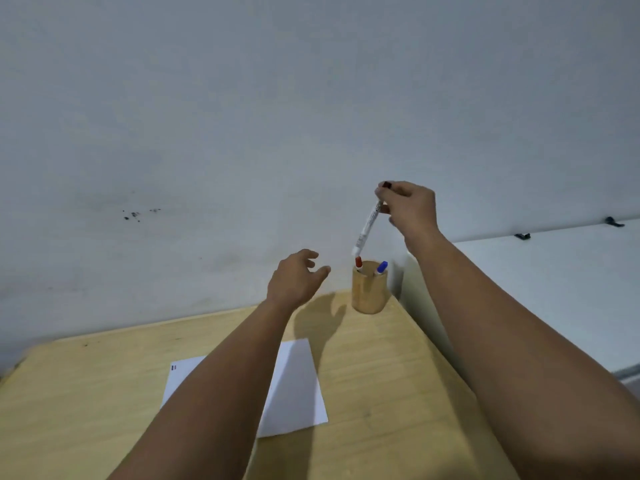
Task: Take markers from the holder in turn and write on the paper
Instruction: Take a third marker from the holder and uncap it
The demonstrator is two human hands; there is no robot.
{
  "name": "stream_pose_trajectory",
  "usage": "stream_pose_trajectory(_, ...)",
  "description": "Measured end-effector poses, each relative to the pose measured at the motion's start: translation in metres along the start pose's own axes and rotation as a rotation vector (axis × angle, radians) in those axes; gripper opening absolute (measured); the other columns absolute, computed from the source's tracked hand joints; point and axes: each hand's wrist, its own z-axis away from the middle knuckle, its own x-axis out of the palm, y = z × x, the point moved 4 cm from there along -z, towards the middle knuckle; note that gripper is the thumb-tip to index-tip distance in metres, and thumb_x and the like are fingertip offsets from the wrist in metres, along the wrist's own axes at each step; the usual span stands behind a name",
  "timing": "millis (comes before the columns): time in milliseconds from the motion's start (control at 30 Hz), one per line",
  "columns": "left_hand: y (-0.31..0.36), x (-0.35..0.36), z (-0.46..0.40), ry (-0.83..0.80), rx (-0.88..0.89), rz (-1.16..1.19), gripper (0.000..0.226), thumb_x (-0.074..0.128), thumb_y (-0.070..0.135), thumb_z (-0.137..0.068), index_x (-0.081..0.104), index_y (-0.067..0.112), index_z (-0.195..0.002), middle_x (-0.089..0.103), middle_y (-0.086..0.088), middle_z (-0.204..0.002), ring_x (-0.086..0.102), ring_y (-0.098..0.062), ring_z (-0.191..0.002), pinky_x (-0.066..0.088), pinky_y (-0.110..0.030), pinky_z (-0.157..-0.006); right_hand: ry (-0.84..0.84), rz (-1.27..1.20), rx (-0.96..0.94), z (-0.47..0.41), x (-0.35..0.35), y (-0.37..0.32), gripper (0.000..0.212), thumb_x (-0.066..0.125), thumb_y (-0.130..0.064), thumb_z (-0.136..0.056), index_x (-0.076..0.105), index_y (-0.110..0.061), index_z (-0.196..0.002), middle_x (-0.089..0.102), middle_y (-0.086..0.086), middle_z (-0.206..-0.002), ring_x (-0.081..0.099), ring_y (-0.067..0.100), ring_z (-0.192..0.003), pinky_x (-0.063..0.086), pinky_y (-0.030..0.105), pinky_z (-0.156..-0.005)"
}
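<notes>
White rectangular sheet of paper lies flat on the light wooden table, near edge, partly hidden under the left forearm; small red and blue marks at its upper left corner. Left hand hovers above the table, fingers loosely spread and curled, holding nothing, touching nothing. Just beside it at 3 o'clock stands the round wooden holder, near the table's far right corner, with 2 markers upright in it: red-capped marker and blue-capped marker. Right hand is above the holder at about 1 o'clock, fingertips pinched closed on the top end of a white-barrelled marker with dark cap. Long axis tilted, top toward 1 o'clock, lower end just above the red cap, clear of the rim as far as visible. Paper lies at about 7 o'clock from the pinch, well apart and lower. Right hand has the marker; left hand is nearer the paper, likely free to steady the sheet or pull the cap. Judgement: 1 marker drawn out, writing not yet begun with it.
</notes>
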Motion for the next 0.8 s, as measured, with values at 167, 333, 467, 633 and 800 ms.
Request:
stream_pose_trajectory(167, -0.020, -0.078, 0.036, 0.103, 0.007, -0.010, 0.040, 0.065, 0.049, -0.094, 0.072, 0.020, -0.121, 0.075, 0.001, -0.116, 0.069, -0.020, -0.111, 0.053, -0.041, -0.098, -0.369, 0.007, 0.175, 0.080, 0.071, 0.002, 0.025, 0.054, -0.028, -0.113, 0.075, -0.019, -0.123, 0.061, 0.003, -0.071, 0.061, 0.020, -0.061, 0.058, 0.030, -0.063)
stream_pose_trajectory(333, -0.062, -0.147, 0.078, 0.186, -0.057, 0.090, 0.052, 0.051, 0.056, -0.098, 0.072, 0.009, -0.096, 0.077, -0.002, -0.090, 0.074, -0.023, -0.082, 0.058, -0.040, -0.086, -0.704, 0.073, 0.295, 0.160, 0.137, 0.037, 0.020, 0.060, -0.017, -0.106, 0.077, -0.017, -0.117, 0.066, 0.003, -0.083, 0.054, 0.016, -0.063, 0.051, 0.028, -0.061)
stream_pose_trajectory(467, -0.095, -0.180, 0.110, 0.163, -0.115, 0.152, 0.064, 0.045, 0.063, -0.101, 0.068, 0.005, -0.084, 0.074, -0.004, -0.079, 0.065, -0.020, -0.065, 0.051, -0.035, -0.070, -0.842, 0.005, 0.312, 0.203, 0.181, 0.053, 0.024, 0.071, -0.025, -0.105, 0.078, -0.005, -0.118, 0.079, 0.003, -0.092, 0.062, 0.014, -0.064, 0.051, 0.029, -0.061)
stream_pose_trajectory(633, -0.129, -0.201, 0.124, 0.125, -0.145, 0.036, 0.068, 0.046, 0.053, -0.104, 0.061, -0.004, -0.071, 0.047, -0.010, -0.065, 0.039, -0.022, -0.056, 0.031, -0.033, -0.056, -0.942, 0.036, 0.326, 0.230, 0.228, 0.055, 0.029, 0.076, -0.029, -0.101, 0.081, -0.002, -0.111, 0.080, 0.005, -0.088, 0.057, 0.012, -0.062, 0.043, 0.023, -0.053)
stream_pose_trajectory(800, -0.161, -0.217, 0.112, 0.148, -0.176, 0.116, 0.055, 0.055, 0.047, -0.101, 0.049, 0.006, -0.066, 0.035, -0.008, -0.063, 0.033, -0.022, -0.057, 0.035, -0.033, -0.060, -0.957, 0.040, 0.280, 0.232, 0.254, 0.066, 0.020, 0.080, -0.023, -0.098, 0.081, -0.003, -0.101, 0.081, 0.006, -0.084, 0.055, 0.013, -0.060, 0.045, 0.021, -0.052)
